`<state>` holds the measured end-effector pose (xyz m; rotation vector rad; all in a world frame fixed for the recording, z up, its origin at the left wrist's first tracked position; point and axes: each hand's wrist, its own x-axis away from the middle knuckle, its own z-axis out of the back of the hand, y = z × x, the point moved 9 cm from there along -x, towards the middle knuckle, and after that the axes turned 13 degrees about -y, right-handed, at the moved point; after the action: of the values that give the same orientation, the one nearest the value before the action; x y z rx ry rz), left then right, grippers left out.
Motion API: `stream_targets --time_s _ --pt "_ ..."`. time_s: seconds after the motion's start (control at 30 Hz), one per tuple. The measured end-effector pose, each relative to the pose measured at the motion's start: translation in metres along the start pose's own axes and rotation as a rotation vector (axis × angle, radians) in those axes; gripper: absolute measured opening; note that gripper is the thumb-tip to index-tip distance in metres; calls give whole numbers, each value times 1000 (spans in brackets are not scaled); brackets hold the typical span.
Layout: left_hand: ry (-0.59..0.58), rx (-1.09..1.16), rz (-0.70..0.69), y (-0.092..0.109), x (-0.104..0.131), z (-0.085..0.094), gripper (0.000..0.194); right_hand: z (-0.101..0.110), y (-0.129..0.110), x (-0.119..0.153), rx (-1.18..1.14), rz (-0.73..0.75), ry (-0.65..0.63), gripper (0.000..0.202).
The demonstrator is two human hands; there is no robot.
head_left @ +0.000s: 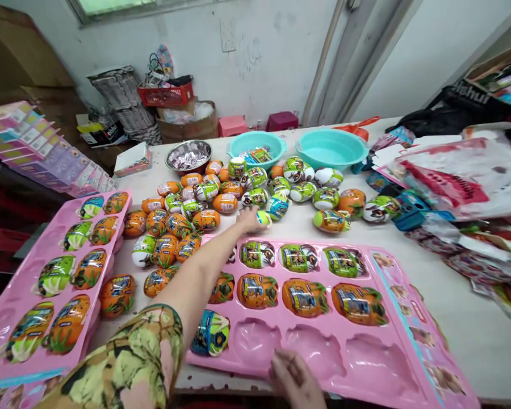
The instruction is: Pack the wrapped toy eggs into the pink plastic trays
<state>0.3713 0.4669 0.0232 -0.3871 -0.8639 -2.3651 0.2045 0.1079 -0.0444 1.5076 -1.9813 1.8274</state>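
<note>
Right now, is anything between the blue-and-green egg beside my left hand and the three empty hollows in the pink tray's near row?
Yes: two filled rows of the pink tray, green-patterned eggs then orange eggs, lie before the empty hollows. Your right hand sits just beyond, at the near edge.

Small workshop, pink moulded trays [361, 363], printed eggs [225, 203] crowding a worktable [481, 341], cardboard cartons [23, 48] behind

Red basket [167, 95] holding clutter, pink stool [233, 126], magenta stool [282, 120], beige pipe [323, 62] along a white wall [272, 74]
</note>
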Motion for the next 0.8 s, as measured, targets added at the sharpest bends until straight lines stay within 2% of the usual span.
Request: stream_targets --time_s 0.07,0.1,0.13,0.2,0.23,0.27,0.33,0.4,0.47,0.5,0.6,0.63,0.7,0.8 --pt "-10 131 -42 -1 21 -2 75 -2 -45 -8 -52 100 1 57" --pt "-80 246 -126 4 38 -12 67 -6 -66 -12 -114 178 -10 64" --pt "-192 377 -238 15 59 -28 60 -12 -82 -16 -204 253 -41 74" --pt "-427 566 -445 39 114 -64 50 -30 -94 -23 -380 307 -118 86" --pt "-467 569 -491 45 142 -80 47 -38 -90 -24 -447 285 -129 86" --pt "-433 519 -503 47 167 -93 45 -45 -80 -22 -493 238 -108 84" --pt "-267 316 -525 47 208 -109 46 -50 -53 -11 -547 151 -15 74" --pt "-190 55 -612 49 237 -130 57 -55 -25 4 -593 70 -27 67" --pt "-207 -163 -695 46 250 -156 67 -46 0 19 -546 17 -24 69" --pt "-216 -236 -714 42 251 -168 66 -32 11 25 -479 2 45 68" --pt "-216 -329 -735 28 243 -192 50 20 46 35 -346 -33 376 60" --pt "-220 -341 -734 24 240 -198 47 28 56 31 -379 -43 412 59" --pt "-228 -362 -709 18 234 -206 45 30 72 15 -486 -54 404 58" --pt "-249 -388 -656 11 230 -212 46 27 75 2 -530 -13 447 57"
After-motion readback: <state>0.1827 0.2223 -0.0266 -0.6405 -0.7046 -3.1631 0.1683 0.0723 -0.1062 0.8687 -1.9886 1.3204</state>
